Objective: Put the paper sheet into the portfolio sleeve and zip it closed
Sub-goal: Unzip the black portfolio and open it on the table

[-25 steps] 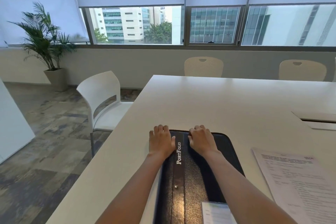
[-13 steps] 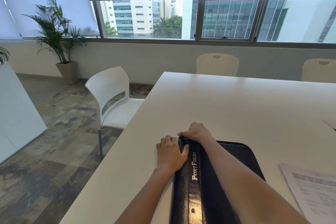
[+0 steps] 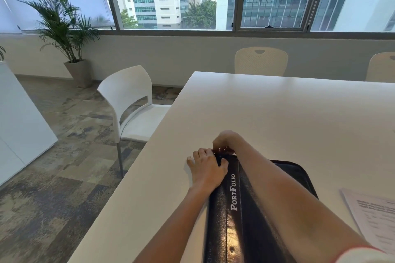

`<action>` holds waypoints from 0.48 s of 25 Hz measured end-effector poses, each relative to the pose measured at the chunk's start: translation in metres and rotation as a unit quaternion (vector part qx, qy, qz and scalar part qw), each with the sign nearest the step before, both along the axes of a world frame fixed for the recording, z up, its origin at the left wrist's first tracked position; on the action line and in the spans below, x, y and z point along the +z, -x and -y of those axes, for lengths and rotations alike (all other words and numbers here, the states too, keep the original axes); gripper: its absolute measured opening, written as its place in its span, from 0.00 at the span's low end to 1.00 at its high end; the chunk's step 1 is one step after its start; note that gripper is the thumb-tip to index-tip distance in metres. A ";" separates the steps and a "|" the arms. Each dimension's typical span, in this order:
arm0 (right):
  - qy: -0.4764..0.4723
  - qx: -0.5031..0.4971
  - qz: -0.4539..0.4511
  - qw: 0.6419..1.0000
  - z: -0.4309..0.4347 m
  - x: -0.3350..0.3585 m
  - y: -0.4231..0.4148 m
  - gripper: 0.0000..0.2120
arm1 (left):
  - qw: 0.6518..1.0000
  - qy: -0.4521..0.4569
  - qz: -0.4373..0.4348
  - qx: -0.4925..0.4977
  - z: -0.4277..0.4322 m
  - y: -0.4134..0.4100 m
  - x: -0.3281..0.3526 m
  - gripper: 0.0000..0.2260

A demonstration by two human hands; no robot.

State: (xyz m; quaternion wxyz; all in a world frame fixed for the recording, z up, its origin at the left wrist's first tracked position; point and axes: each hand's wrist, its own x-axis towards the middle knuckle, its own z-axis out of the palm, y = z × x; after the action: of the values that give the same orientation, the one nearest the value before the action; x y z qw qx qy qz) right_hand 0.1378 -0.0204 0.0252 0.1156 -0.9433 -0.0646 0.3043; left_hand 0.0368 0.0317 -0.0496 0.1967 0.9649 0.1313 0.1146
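Near bench edge, left side: black portfolio point(image 3: 235, 215) lies flat on the white bench point(image 3: 277, 113), cover down, "PortFolio" lettering up along its left strip.
Paper sheet: printed paper sheet point(image 3: 374, 215) flat on the bench, right of the portfolio, apart from it, outside the sleeve; partly cut off by the frame edge.
Left hand: left hand point(image 3: 208, 168) palm down at the portfolio's far left corner. Thumb on the leather, other fingers spread onto the bench just beside it.
Left grip: wide, fingers straight, pressing, holding nothing.
Right hand: right hand point(image 3: 224, 142) at the same far corner, just beyond the left hand and touching it. Forearm crosses over the cover.
Right grip: narrow, fingers curled down, pinching at the portfolio's far edge. What sits between the fingertips is too small to tell.
Zip: hidden by the hands at that corner, so I cannot tell whether it is open or closed.
Sleeve: white cuff with red trim point(image 3: 363, 254) at the bottom right.
Seating: white chair point(image 3: 132, 100) at the bench's left side, two beige chairs point(image 3: 260, 61) at the far side.
Background: potted palm point(image 3: 62, 19) on the floor at left, window point(image 3: 275, 0) with blinds part down, buildings outside.
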 end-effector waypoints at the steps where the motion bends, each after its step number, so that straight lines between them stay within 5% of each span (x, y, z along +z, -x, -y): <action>1: -0.012 -0.005 -0.009 1.000 0.006 0.001 0.000 0.10 | 1.000 0.012 -0.004 0.004 0.002 -0.004 0.002 0.20; 6: -0.128 -0.097 0.069 0.985 0.034 -0.005 -0.001 0.03 | 0.999 0.001 0.024 -0.026 0.009 -0.015 0.002 0.16; 12: -0.109 -0.131 0.134 0.976 0.068 -0.015 0.004 0.04 | 0.996 -0.070 0.039 -0.027 0.014 -0.017 0.004 0.18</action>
State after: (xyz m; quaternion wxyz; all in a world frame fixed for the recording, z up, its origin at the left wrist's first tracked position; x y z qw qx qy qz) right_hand 0.1335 -0.0887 0.0098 0.2468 -0.9576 0.0119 0.1480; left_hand 0.0541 0.0178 -0.0456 0.1369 0.9741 0.0893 0.1561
